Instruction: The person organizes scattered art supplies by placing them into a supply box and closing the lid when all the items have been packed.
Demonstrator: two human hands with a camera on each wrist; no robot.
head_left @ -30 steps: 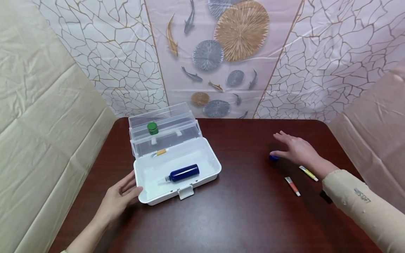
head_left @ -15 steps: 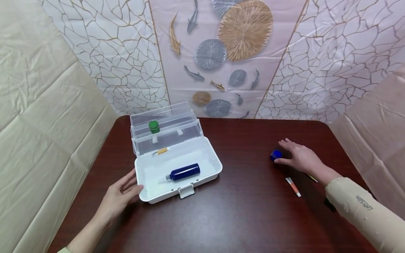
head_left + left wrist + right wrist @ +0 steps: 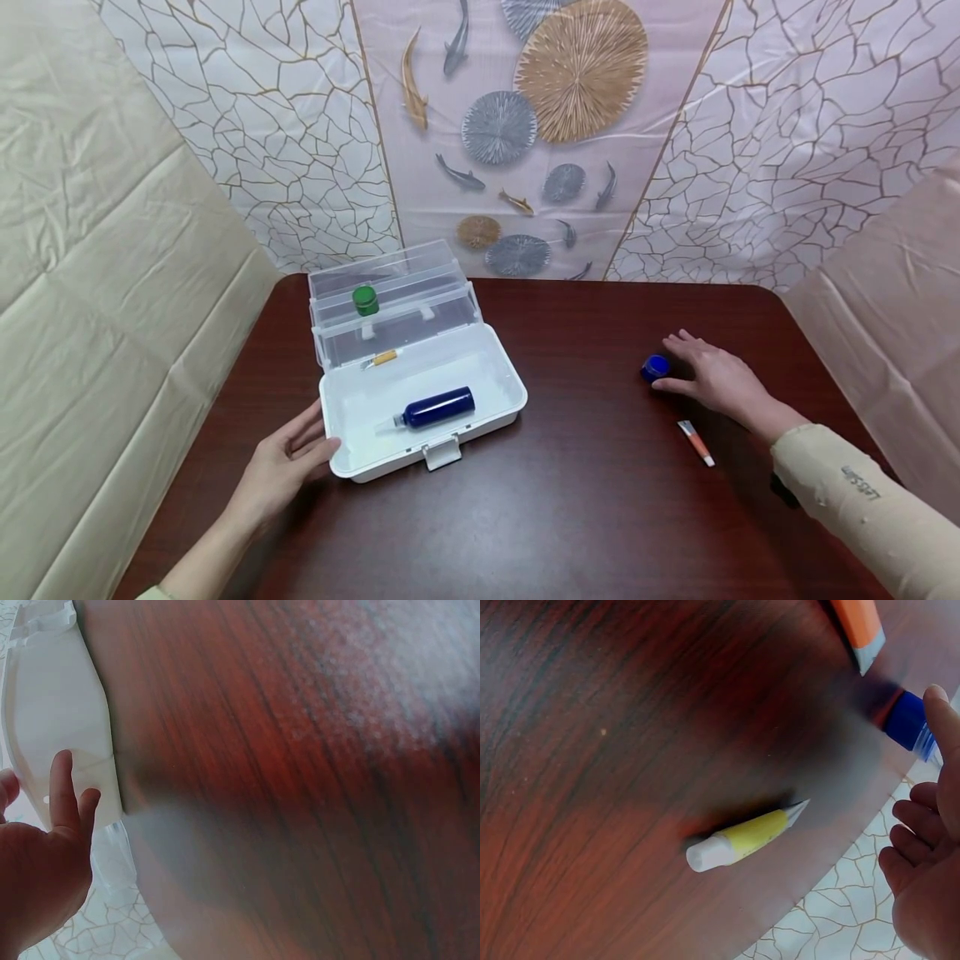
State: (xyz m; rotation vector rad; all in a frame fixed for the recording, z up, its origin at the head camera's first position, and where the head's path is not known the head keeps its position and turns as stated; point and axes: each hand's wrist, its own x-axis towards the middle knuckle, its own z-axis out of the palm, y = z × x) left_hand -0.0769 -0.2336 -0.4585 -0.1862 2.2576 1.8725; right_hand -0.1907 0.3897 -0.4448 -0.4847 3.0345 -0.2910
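My left hand (image 3: 285, 462) holds the near left corner of an open white plastic storage box (image 3: 495, 358), thumb over the rim and fingers along the outer wall (image 3: 56, 697). Inside lie a dark blue bottle (image 3: 437, 408) with a clear nozzle and a small orange-yellow tube (image 3: 385, 357). A green-lidded jar (image 3: 365, 301) stands in the box's raised clear section. My right hand (image 3: 716, 379) reaches beside a small blue jar (image 3: 656, 367), fingers extended and thumb close to it; whether the thumb touches it I cannot tell. The jar's blue lid (image 3: 906, 720) shows in the right wrist view.
An orange paint tube (image 3: 697, 442) lies in front of the right hand. A yellow paint tube (image 3: 754, 834) is hidden by the right arm in the head view. A dark object (image 3: 784, 492) is mostly covered by the right sleeve. Cloth walls surround the brown table (image 3: 510, 533).
My right hand has drawn slightly right and toward me, uncovering the blue jar, while its forearm now covers the yellow tube. The left hand stays on the box.
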